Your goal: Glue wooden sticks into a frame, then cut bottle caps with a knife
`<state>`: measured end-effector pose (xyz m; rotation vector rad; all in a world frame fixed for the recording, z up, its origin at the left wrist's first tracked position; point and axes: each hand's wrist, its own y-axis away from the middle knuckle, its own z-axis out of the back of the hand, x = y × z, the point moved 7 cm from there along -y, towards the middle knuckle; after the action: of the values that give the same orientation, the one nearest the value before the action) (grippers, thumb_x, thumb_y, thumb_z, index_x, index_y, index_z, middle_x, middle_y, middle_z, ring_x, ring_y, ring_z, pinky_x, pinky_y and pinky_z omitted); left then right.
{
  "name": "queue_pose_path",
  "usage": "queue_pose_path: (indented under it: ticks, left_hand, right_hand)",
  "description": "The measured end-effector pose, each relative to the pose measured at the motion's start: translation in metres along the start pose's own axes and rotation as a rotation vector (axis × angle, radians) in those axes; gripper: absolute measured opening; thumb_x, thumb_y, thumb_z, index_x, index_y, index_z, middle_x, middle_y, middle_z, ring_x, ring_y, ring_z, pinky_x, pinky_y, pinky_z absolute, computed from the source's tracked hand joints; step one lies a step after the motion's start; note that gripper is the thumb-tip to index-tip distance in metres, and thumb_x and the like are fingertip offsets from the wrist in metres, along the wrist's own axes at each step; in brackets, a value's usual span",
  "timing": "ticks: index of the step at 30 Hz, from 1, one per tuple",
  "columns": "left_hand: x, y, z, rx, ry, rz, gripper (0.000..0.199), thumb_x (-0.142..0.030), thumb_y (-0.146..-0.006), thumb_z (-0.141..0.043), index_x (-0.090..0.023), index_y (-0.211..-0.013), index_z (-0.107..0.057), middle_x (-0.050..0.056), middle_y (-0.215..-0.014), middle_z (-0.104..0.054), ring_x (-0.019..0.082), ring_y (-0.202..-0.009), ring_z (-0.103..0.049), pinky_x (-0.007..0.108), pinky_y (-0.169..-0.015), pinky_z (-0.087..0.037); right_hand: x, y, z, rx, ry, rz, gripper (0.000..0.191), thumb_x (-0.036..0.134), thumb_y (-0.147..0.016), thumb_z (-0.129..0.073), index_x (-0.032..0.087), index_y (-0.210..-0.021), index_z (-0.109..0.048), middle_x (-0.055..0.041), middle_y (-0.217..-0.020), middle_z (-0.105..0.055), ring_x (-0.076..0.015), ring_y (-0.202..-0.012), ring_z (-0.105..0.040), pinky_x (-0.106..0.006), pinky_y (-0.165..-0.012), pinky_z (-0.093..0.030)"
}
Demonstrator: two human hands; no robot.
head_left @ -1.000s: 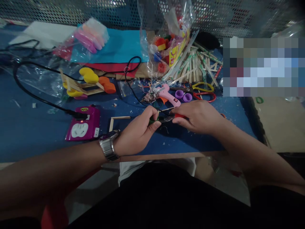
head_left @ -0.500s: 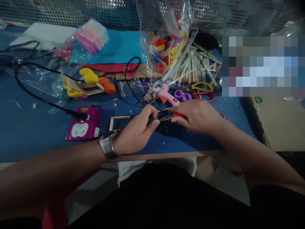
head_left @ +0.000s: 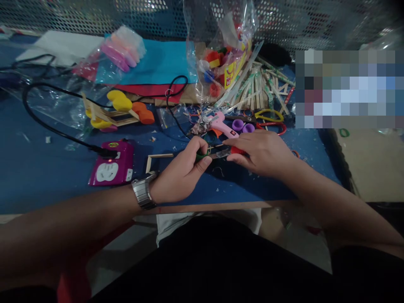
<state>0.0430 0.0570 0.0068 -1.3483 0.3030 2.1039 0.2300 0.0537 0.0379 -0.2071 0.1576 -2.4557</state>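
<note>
My left hand point(head_left: 183, 170), a metal watch on its wrist, pinches a small green round piece point(head_left: 202, 155), perhaps a bottle cap, mostly covered by the fingers. Opposite it, my right hand point(head_left: 263, 153) is closed round the red handle point(head_left: 236, 150) of a small knife. Its shiny blade point(head_left: 223, 154) points left and meets the green piece at my left fingertips. A thin stick point(head_left: 216, 146) shows between the hands, just behind the blade. An L-shaped pair of joined wooden sticks point(head_left: 160, 156) lies on the table beside my left hand.
Behind my hands lie a pink glue gun point(head_left: 222, 124), purple caps point(head_left: 243, 126) and red-handled scissors point(head_left: 274, 127). Sticks point(head_left: 252, 90) are heaped at the back. Left are a purple power socket point(head_left: 112, 164) with a cord and a stick frame with yellow and orange caps point(head_left: 120, 101).
The blade and red handle have shifted very slightly between my hands, and more of the blade shows. Both hands keep their hold in nearly the same place.
</note>
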Motion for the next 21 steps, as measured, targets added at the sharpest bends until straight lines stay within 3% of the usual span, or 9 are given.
queue_pose_path:
  ticks: [12, 21]
  left_hand:
    - [-0.0006, -0.0014, 0.0011, -0.019, 0.038, 0.012, 0.017, -0.038, -0.112, -0.048, -0.023, -0.108, -0.043, 0.001, -0.091, -0.051, 0.016, -0.079, -0.048, 0.037, -0.075, -0.046]
    - [-0.0053, -0.0029, 0.0038, -0.009, 0.046, -0.007, 0.017, -0.036, -0.109, -0.054, -0.023, -0.107, -0.044, 0.0, -0.095, -0.047, 0.015, -0.079, -0.046, 0.035, -0.075, -0.045]
  right_hand:
    - [-0.0028, -0.0023, 0.003, -0.013, 0.031, -0.008, 0.08, 0.078, -0.109, -0.028, 0.019, -0.129, -0.079, -0.0123, -0.098, -0.079, -0.0269, -0.088, -0.07, -0.039, -0.077, -0.043]
    - [-0.0027, -0.0012, 0.0029, -0.006, 0.019, -0.003, 0.072, 0.074, -0.11, -0.033, 0.019, -0.116, -0.079, -0.0113, -0.097, -0.08, -0.0258, -0.086, -0.071, -0.037, -0.074, -0.04]
